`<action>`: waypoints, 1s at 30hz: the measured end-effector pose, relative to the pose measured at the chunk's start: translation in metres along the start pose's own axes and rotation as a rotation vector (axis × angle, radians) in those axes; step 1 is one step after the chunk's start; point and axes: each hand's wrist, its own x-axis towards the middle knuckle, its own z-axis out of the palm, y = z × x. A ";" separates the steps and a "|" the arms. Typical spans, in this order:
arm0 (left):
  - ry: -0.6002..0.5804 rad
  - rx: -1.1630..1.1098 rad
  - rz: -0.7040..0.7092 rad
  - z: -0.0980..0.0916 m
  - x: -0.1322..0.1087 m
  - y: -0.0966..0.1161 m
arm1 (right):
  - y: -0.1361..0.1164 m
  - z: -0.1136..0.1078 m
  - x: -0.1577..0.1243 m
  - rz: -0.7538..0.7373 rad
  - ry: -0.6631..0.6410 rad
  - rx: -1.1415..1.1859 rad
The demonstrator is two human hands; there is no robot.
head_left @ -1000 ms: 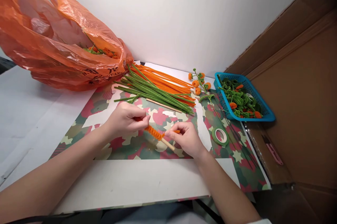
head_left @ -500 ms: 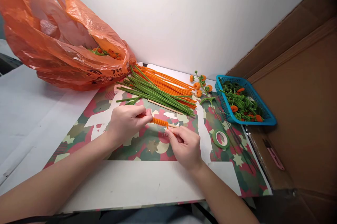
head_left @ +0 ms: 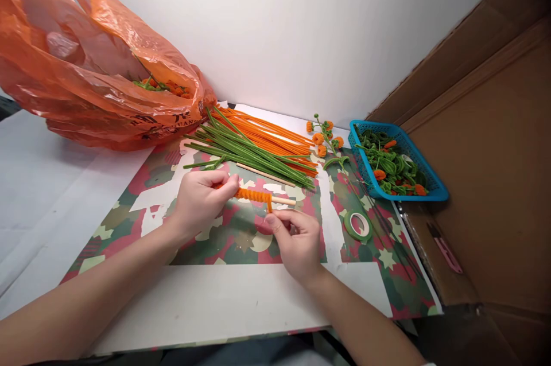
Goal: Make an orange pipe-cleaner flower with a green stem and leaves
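An orange pipe cleaner (head_left: 253, 195) is coiled tightly around a thin wooden stick (head_left: 284, 201). My left hand (head_left: 202, 199) is closed around the left end of the coil and the stick inside it. The stick's bare right end pokes out past the last turn. My right hand (head_left: 299, 240) pinches the loose tail of the pipe cleaner just below the stick. Behind my hands lie a bundle of green pipe cleaners (head_left: 253, 154) and a bundle of orange pipe cleaners (head_left: 267, 131). Another wooden stick (head_left: 264, 174) rests along the front of the green bundle.
At back left bulges an orange plastic bag (head_left: 107, 90) with flowers inside. A finished flower stem (head_left: 329, 142) lies right of the bundles. A blue basket (head_left: 445, 191) holds green and orange pieces. Green tape (head_left: 349, 231) and a pink cutter (head_left: 447, 254) are at right.
My right hand has drawn the tail down below the stick, so the stick's bare end shows more. The left hand still grips the coil. The whole view has shifted slightly.
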 end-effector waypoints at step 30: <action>0.122 0.514 0.880 -0.015 0.013 -0.019 | 0.008 -0.012 0.013 -0.033 -0.186 -0.264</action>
